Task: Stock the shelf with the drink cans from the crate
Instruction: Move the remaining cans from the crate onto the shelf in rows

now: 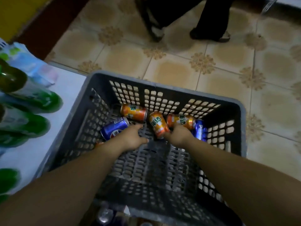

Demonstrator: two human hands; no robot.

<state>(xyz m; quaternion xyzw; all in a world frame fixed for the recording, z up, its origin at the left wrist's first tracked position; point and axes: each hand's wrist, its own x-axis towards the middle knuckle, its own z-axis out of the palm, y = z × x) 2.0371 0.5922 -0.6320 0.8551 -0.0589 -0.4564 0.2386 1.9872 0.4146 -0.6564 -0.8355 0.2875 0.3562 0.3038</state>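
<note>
Orange can (158, 123) beside right hand (179, 135); its fingers hidden from view.

In the grey crate (166, 88) lie orange cans (133, 112) and blue cans (114, 128) (sideways, far end).

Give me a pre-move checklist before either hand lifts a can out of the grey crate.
1. Dark grey plastic lattice crate stocked: ok, left orange metal can and others lie on their sides inside.
2. Left hand free: ok, open, beside the left blue metal can.
3. Right hand grip: cannot tell; its fingertips are out of sight by the middle orange metal can and the right orange metal can.
4. White surface left of the crate has room: ok, bare patch beside green bottles.
5. Floor beyond the crate free: not ok, a person's legs stand there.
</note>
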